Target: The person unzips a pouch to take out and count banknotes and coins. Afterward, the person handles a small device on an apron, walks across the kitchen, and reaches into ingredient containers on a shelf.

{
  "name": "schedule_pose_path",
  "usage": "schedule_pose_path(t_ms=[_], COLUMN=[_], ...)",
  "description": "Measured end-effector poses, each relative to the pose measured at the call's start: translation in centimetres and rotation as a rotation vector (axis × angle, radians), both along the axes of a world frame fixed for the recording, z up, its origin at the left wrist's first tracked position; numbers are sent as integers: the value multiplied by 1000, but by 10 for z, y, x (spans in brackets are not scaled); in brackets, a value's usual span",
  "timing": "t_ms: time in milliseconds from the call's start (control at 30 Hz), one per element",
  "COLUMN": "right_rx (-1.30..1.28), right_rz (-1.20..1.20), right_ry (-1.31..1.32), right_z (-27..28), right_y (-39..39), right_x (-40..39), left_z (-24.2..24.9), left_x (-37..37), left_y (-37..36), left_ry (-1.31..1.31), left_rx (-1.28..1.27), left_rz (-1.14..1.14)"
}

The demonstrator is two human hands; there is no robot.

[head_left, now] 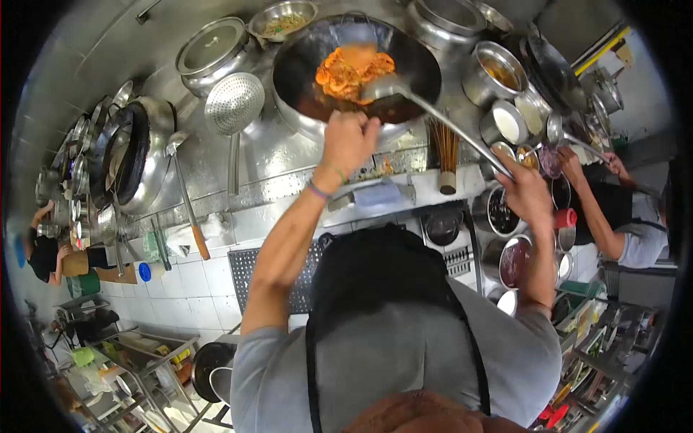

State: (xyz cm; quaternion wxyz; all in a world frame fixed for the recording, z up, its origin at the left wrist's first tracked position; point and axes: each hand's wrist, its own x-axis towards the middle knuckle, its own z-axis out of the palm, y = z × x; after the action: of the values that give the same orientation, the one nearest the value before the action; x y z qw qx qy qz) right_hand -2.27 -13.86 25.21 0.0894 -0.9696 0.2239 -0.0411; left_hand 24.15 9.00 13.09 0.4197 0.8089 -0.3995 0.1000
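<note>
A large dark wok (pixel 289 68) sits on the steel stove in front of me. Inside it is a heap of orange, sauce-coated food (pixel 336 76); its kind is not clear. My left hand (pixel 350 141) is closed at the near rim of the wok, with the grip itself partly hidden. The long handle of a ladle (pixel 451 124) is in my right hand (pixel 525 189), the fingers wrapped round it. The ladle's bowl is in the wok, against the right side of the food.
A perforated skimmer (pixel 234 105), a lidded pot (pixel 211 47) and a wooden-handled ladle (pixel 184 191) are to the left. A bamboo brush (pixel 447 155) stands right of centre. Pots of ingredients (pixel 505 126) line the right, where a co-worker's arm (pixel 595 198) reaches in.
</note>
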Motion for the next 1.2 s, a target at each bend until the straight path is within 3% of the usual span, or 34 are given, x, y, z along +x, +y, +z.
schedule_pose_path(t_ms=[67,200,333,467,633,700,733,767,800,867,1067,1200], right_rx=[-65,-89,-94,-68,160,231,145,202,443,443,525,590], right_rz=[97,101,47,-56,-114,-72,-5,3,-105,-17,-124,-151], right_ry=[131,227,72,-32,-208,-388,-468,-489,-361,-379,-500,-428], right_z=[40,41,-49,-70,-89,-112,-136,-150,-160,-206,-192,-196], right_y=[-2,22,9,24,27,33,29,37,46,54,77,74], right_x=[1,40,98,103,60,54,54,59,64,74,79,89], left_z=[24,31,-19,-52,-20,-35,-34,-33,-33,-33,-36,-42], left_x=[-9,15,13,-41,17,42,47,47,45,45,49,47], left_y=[-1,-7,-7,27,11,-7,-8,-9,-13,-14,-16,-17], left_ry=[10,86,-33,16,-73,-66,-64,-61,-52,-81,-70,-46], left_rx=[43,18,-10,10,-47,-101,-106,-106,-102,-97,-88,-73], left_rz=[22,2,5,-41,0,23,32,29,15,-2,-37,-15])
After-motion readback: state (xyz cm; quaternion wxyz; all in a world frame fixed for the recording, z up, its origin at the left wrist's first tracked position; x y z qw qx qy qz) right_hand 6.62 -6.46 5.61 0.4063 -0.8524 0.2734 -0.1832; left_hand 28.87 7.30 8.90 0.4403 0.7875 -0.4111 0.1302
